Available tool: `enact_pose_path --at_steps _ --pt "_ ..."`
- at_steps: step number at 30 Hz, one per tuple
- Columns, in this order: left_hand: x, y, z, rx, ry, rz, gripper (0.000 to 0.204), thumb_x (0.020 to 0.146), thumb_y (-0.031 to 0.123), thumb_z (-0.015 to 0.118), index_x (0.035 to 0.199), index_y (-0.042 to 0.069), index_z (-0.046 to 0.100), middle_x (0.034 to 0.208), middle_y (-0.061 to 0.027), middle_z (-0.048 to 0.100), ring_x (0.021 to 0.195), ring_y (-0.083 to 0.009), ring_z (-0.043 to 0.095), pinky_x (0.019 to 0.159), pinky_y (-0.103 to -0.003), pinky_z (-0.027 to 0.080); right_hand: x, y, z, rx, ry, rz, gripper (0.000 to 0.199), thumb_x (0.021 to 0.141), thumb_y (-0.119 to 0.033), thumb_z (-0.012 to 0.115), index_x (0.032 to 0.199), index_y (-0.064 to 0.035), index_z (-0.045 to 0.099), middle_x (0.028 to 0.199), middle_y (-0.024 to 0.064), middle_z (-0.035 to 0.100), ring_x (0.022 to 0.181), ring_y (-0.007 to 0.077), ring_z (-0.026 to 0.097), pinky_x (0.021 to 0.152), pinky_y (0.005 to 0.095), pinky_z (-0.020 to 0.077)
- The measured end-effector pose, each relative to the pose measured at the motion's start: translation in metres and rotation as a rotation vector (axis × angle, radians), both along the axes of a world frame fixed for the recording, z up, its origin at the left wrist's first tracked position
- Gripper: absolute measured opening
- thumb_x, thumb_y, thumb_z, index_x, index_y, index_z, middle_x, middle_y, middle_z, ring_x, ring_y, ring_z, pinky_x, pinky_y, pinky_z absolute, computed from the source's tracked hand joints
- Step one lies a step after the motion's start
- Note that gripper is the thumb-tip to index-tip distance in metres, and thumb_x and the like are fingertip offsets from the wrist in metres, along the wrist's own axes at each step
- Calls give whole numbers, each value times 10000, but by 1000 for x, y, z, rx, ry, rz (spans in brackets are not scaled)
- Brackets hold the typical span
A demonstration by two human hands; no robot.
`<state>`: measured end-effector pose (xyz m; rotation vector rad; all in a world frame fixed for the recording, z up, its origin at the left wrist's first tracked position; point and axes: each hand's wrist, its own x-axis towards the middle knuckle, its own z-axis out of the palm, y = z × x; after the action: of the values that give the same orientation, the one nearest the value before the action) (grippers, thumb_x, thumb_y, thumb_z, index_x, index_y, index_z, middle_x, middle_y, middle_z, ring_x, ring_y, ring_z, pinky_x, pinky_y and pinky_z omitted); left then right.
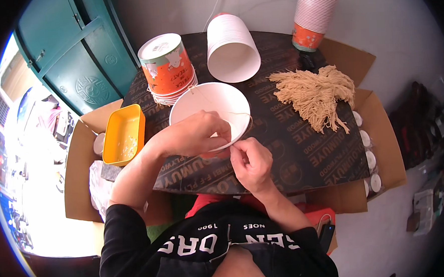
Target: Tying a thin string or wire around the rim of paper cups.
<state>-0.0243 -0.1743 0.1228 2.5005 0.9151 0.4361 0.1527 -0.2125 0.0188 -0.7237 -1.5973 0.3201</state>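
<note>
A paper bucket (202,100), white inside, tilts with its mouth toward me at the middle of the table. A thin beige cord (241,113) shows at its inner wall and crosses the right rim. My left hand (205,132) reaches over the near rim into the bucket, fingers curled into a pinch; what they hold is hidden. Just outside the rim's near right side, my right hand (252,162) is closed, thumb and fingertips pressed together against the edge. Whatever lies between those fingertips is too small to make out.
Behind the bucket stand an upside-down stack of orange printed buckets (166,71) and a lying white stack (232,52). A tall stack (316,13) rises at back right. Beige cords (315,96) lie right, a yellow tray (125,136) left. Cardboard boxes (80,171) flank the dark round table (303,159).
</note>
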Motion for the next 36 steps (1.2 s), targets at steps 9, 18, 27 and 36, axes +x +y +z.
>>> enact_pose_path --at_steps 9,18,27,36 --pt "3 -21 1 -215 -223 304 153 835 112 637 764 -23 624 634 -96 636 567 -168 610 541 -302 466 19 -9 7 -146 -176 13 111 812 -1 714 883 -29 633 769 118 619 640 304 646 550 370 511" --pt "19 -20 -1 -615 -578 317 113 853 21 644 760 -39 621 684 -49 626 555 -70 547 466 -209 408 17 0 8 -115 -143 62 95 820 48 686 896 12 641 758 135 606 610 277 610 533 327 462" --pt "16 -14 -8 -653 -627 334 100 842 28 682 813 -64 655 630 -50 616 505 -68 523 411 -212 372 40 8 42 -137 -79 90 182 864 80 611 1029 5 622 807 124 599 666 247 632 577 327 489" --pt "15 -7 -16 -560 -538 287 77 848 35 681 851 -40 666 680 -30 635 565 -60 534 492 -227 411 25 36 85 136 -246 239 247 823 130 612 1031 -1 638 868 111 607 750 217 604 653 317 496"
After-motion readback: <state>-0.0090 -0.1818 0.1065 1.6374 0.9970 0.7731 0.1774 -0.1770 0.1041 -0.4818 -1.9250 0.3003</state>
